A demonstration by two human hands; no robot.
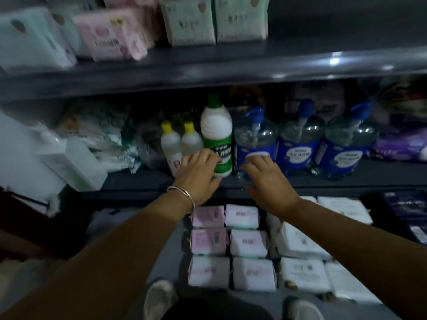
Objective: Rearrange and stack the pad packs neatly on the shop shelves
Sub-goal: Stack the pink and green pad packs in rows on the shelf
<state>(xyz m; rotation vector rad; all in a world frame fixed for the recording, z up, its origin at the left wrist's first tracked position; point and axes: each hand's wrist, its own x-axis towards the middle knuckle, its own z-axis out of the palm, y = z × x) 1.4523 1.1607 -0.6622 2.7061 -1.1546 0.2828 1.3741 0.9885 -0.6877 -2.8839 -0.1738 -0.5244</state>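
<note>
Pink and white pad packs lie flat in neat rows on the bottom shelf, with more white packs to their right. On the top shelf stand pink pad packs and pale green pad packs. Both hands reach over the bottom rows to the middle shelf. My left hand, a bangle on its wrist, grips the lower part of a white bottle with a green label. My right hand rests its fingers on the front of a blue-labelled pump bottle.
Two small yellow-capped bottles stand left of the green bottle. Two more blue pump bottles stand to the right, then purple packs. Crumpled packets and white boxes fill the left. My shoes show below.
</note>
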